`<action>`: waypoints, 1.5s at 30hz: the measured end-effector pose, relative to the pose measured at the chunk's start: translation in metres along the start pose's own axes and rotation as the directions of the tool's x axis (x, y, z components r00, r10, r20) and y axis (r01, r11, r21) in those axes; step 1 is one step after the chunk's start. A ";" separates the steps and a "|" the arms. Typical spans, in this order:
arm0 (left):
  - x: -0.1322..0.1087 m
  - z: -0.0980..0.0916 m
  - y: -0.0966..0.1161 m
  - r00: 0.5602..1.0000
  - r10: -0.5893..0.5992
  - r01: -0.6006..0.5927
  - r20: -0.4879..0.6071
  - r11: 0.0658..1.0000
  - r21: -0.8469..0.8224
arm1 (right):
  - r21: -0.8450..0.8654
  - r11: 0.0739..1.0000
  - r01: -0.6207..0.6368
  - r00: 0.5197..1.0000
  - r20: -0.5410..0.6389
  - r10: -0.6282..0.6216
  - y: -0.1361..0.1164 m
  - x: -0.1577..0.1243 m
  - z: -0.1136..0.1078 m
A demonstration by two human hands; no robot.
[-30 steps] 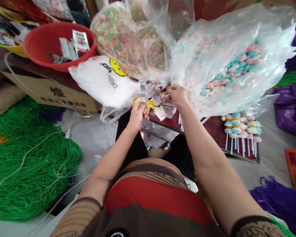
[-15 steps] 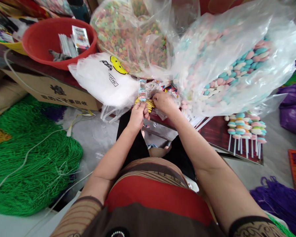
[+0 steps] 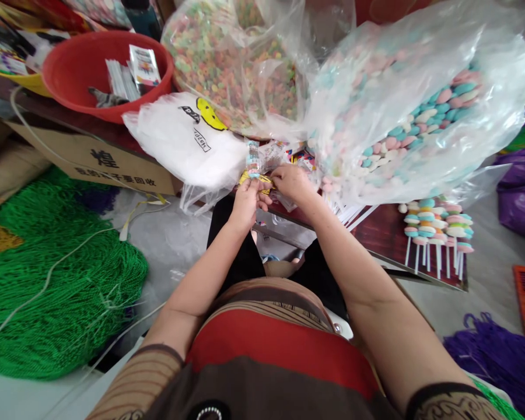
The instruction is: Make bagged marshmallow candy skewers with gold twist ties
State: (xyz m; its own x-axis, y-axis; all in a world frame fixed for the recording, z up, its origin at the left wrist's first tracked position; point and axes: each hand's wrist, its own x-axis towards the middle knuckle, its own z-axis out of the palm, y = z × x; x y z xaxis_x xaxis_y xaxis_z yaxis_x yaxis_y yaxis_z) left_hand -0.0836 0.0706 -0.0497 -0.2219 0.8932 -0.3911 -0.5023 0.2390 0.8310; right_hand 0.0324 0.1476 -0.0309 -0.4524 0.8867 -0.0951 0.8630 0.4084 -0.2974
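Observation:
My left hand (image 3: 247, 201) is closed, thumb and fingers pinching the lower end of a small clear-wrapped candy stack (image 3: 252, 158) in pale blue, pink and white. The stack points away from me. Just beside it my right hand (image 3: 291, 182) is closed too, its fingertips at a thin gold twist tie (image 3: 266, 179) that reaches toward the left fingers. More gold ties (image 3: 245, 176) lie under and around the candy, partly covered by the hands. Printed clear wrappers (image 3: 275, 153) are heaped just beyond the right fingers.
Behind are a bag of orange-green ring candies (image 3: 254, 87), a bag of pastel candies (image 3: 420, 122), a white plastic bag (image 3: 179, 140) and a red basin (image 3: 100, 114). Finished candy skewers (image 3: 437, 221) lie at the table's right edge. Green cords (image 3: 70, 291) pile at left, purple ones (image 3: 499, 361) at right.
The candy stack's lower end has come slightly nearer the fingers. A gold tie now shows stretched between my hands, and the right hand has shifted only a little.

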 end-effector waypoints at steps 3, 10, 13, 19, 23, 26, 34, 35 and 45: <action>0.001 0.001 0.000 1.000 -0.018 0.018 -0.015 0.999 0.026 | 0.138 0.990 0.000 0.997 -0.072 0.011 0.009 0.000 0.003; 0.002 0.004 0.000 0.999 -0.037 0.037 -0.019 0.999 0.021 | 0.329 0.943 -0.053 0.984 -0.143 0.105 0.017 -0.002 0.005; 0.001 0.004 0.000 0.999 -0.027 0.027 -0.025 1.000 0.000 | 0.397 0.915 -0.076 0.972 -0.173 0.156 0.020 0.000 0.007; 0.002 0.002 0.000 1.000 -0.023 0.023 -0.016 1.000 -0.003 | 0.666 0.745 -0.043 0.876 -0.333 0.349 0.026 -0.001 0.010; -0.004 0.004 0.002 1.000 -0.001 0.001 0.013 1.000 0.027 | 0.792 0.606 0.079 0.833 -0.387 0.397 0.016 -0.020 0.005; -0.019 0.013 0.006 0.995 0.061 -0.064 0.072 0.998 0.029 | 0.873 0.460 0.163 0.862 -0.353 0.364 0.003 -0.041 0.004; -0.050 0.039 0.018 0.973 -0.024 0.029 0.231 0.999 -0.016 | 0.632 0.767 0.110 0.789 -0.525 0.320 -0.017 -0.080 -0.001; -0.051 0.040 0.018 0.969 -0.032 0.037 0.246 0.999 -0.018 | 0.615 0.782 0.099 0.777 -0.539 0.325 -0.018 -0.081 -0.002; -0.059 0.041 0.018 0.964 -0.036 0.051 0.264 0.997 -0.051 | 0.838 0.525 0.148 0.815 -0.404 0.416 -0.011 -0.103 -0.002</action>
State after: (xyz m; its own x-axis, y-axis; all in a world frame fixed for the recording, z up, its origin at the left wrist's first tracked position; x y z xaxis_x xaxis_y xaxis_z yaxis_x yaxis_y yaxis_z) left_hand -0.0450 0.0382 0.0049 0.0245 0.9529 -0.3022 -0.5553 0.2643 0.7886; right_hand 0.0705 0.0521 -0.0155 0.0809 0.9798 0.1828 0.1982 0.1639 -0.9664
